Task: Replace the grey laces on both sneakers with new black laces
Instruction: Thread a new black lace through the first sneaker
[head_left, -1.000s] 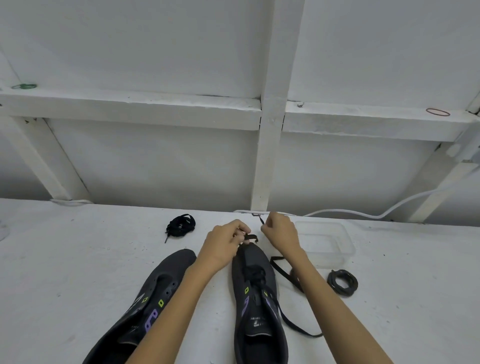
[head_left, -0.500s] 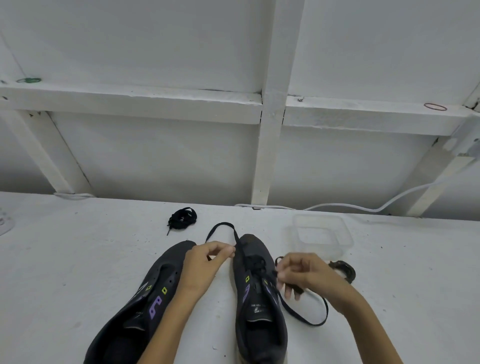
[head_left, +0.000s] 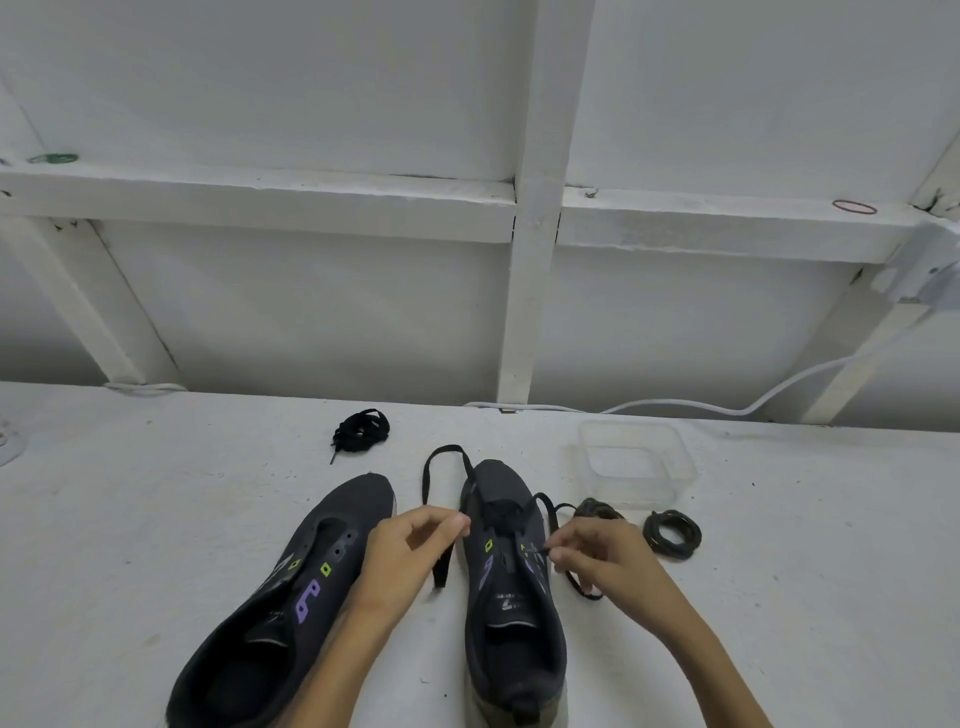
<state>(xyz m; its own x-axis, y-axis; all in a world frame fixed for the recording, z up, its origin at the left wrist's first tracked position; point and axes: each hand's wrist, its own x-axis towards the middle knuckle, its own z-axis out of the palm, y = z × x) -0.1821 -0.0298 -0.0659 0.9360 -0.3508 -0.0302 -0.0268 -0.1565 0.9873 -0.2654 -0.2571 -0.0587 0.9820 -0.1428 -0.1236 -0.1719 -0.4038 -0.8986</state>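
Two dark grey sneakers lie toe-away on the white table. The left sneaker (head_left: 291, 587) has empty eyelets. The right sneaker (head_left: 511, 582) carries a black lace (head_left: 441, 462) through its front eyelets. My left hand (head_left: 410, 551) pinches the lace's left strand, which loops past the toe. My right hand (head_left: 602, 558) pinches the other end at an eyelet on the shoe's right side. A bundled black lace (head_left: 361, 431) lies behind the left sneaker. Two coiled grey laces (head_left: 672, 535) lie to the right; one is partly hidden behind my right hand.
A clear plastic container (head_left: 636, 462) stands behind the grey coils. A white cable (head_left: 675, 402) runs along the table's back edge. White wooden framing and a wall rise behind the table.
Both hands came back from the toe toward me. The left strand now forms a loop past the toe, and my right hand moved to the shoe's right eyelets with the lace end.
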